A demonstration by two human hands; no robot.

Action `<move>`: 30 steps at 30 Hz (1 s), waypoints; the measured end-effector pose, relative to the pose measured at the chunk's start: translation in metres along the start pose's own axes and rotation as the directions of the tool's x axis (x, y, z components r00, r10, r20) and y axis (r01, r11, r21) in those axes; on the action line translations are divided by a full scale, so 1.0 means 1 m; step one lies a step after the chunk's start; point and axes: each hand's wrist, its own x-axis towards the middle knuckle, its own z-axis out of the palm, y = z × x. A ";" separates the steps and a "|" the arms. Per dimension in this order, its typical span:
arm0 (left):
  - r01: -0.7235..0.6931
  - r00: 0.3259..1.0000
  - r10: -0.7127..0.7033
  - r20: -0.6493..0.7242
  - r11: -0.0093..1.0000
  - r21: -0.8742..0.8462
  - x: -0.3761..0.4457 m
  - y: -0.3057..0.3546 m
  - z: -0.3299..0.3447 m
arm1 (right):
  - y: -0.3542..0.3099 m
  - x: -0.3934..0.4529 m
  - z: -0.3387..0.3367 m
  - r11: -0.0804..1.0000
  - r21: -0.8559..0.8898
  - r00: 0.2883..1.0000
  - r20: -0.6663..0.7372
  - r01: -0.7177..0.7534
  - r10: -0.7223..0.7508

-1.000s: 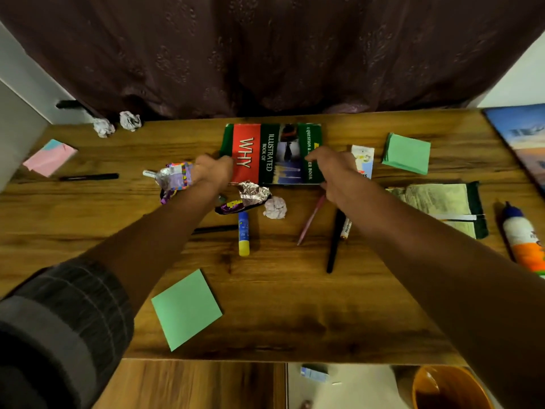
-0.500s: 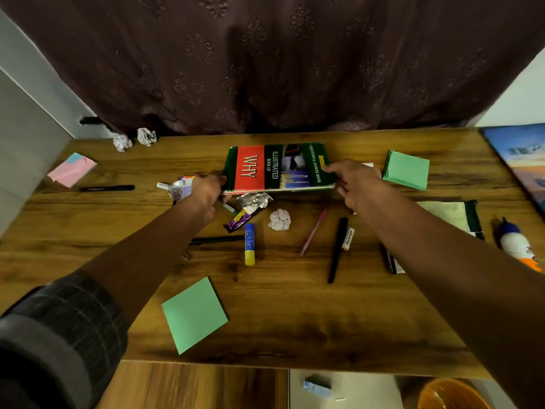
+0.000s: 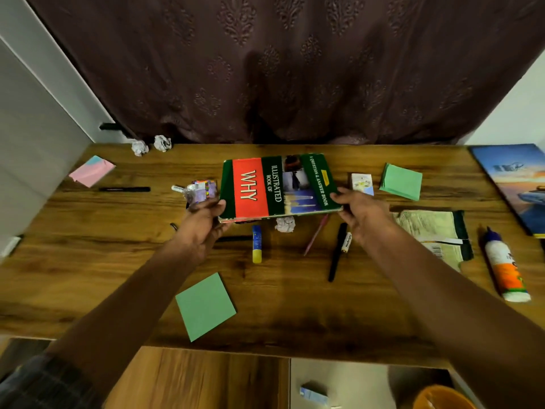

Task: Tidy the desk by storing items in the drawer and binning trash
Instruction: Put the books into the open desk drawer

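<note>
A green and red book [image 3: 277, 187] titled "Illustrated Book of Why" is lifted off the wooden desk [image 3: 295, 314], tilted with its far edge up. My left hand [image 3: 203, 225] grips its left near corner and my right hand [image 3: 359, 214] grips its right near corner. Under and beside the book lie a crumpled paper ball [image 3: 285, 224], a blue and yellow glue stick [image 3: 256, 244], a pink pen [image 3: 315, 237] and a black marker [image 3: 336, 255]. A crumpled shiny wrapper [image 3: 200, 190] sits just left of the book.
Green sticky pads [image 3: 205, 305] [image 3: 401, 180], a pink pad [image 3: 92, 170], a black pen [image 3: 125, 189], two paper balls [image 3: 150, 145], a glue bottle [image 3: 505, 267], a folded paper [image 3: 433, 231] and a blue book [image 3: 516, 181] lie around. An orange bin [image 3: 442, 398] stands below right.
Both hands took hold of the book's ends and lifted it off the desk toward me; it now hides the foil wrapper that lay in front of it.
</note>
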 end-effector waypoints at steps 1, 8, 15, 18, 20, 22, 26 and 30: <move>0.007 1.000 -0.007 0.002 1.000 -0.006 -0.008 0.000 -0.005 | 0.004 -0.009 -0.002 1.000 0.009 1.000 -0.014 0.016 -0.016; 0.007 0.999 -0.007 0.053 1.000 0.001 -0.081 -0.001 -0.051 | 0.033 -0.068 -0.023 0.996 0.024 0.996 0.041 0.081 -0.082; 0.024 0.999 -0.021 0.043 0.998 -0.066 -0.118 -0.014 -0.113 | 0.068 -0.137 -0.022 0.981 0.022 0.977 0.086 0.195 -0.196; 0.017 0.999 -0.014 0.034 0.997 -0.074 -0.138 -0.018 -0.148 | 0.086 -0.167 -0.014 0.969 0.017 0.960 0.138 0.245 -0.245; 0.027 0.999 -0.024 0.030 0.996 -0.090 -0.154 -0.021 -0.171 | 0.099 -0.186 -0.009 0.962 0.022 0.948 0.169 0.272 -0.271; 0.035 0.999 -0.034 0.009 0.997 -0.065 -0.168 -0.024 -0.197 | 0.112 -0.208 0.001 0.959 0.005 0.943 0.181 0.282 -0.279; 0.098 0.994 -0.100 -0.050 0.994 -0.037 -0.203 -0.034 -0.249 | 0.142 -0.248 0.017 0.957 -0.054 0.939 0.217 0.286 -0.268; 0.226 0.965 -0.227 -0.133 0.974 -0.022 -0.240 -0.051 -0.295 | 0.174 -0.267 0.024 0.949 -0.162 0.940 0.258 0.271 -0.224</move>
